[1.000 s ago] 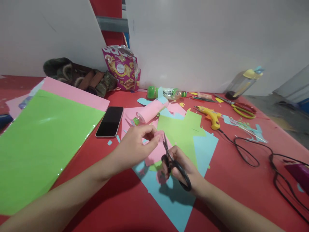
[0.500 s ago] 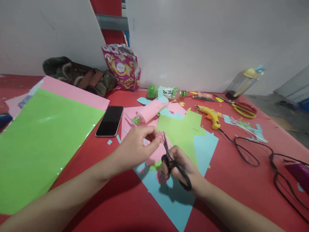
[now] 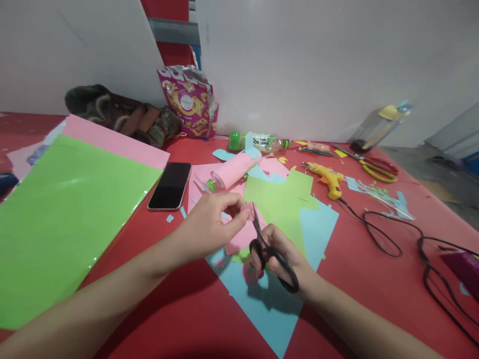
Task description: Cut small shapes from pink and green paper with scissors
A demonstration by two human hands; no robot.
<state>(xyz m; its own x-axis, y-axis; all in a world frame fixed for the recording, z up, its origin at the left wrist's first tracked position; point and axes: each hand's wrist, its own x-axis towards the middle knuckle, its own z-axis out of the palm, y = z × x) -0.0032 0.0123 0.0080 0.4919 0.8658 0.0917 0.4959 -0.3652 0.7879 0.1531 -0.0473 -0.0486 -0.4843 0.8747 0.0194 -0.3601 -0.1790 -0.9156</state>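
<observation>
My left hand (image 3: 213, 227) pinches a small pink paper piece (image 3: 247, 208) between thumb and fingers above the table. My right hand (image 3: 286, 259) grips black scissors (image 3: 267, 244) through the handle loops. The blades point up and away, and their tips touch the right edge of the pink piece. Under both hands lie a larger pink sheet (image 3: 245, 233), a blue paper sheet (image 3: 269, 304) and a light green sheet (image 3: 280, 202) on the red table (image 3: 179, 309).
A black phone (image 3: 170, 185) lies left of my hands, beside big green (image 3: 63, 209) and pink sheets. A pink-wrapped bottle (image 3: 232, 172), a yellow glue gun (image 3: 327, 178) with black cable (image 3: 389, 239), red-yellow scissors (image 3: 374, 167), a snack bag (image 3: 189, 102) and a water bottle (image 3: 377, 127) stand farther back.
Nearly nothing differs: both hands stay in place with the pink piece and scissors. The camera view has shifted very slightly.
</observation>
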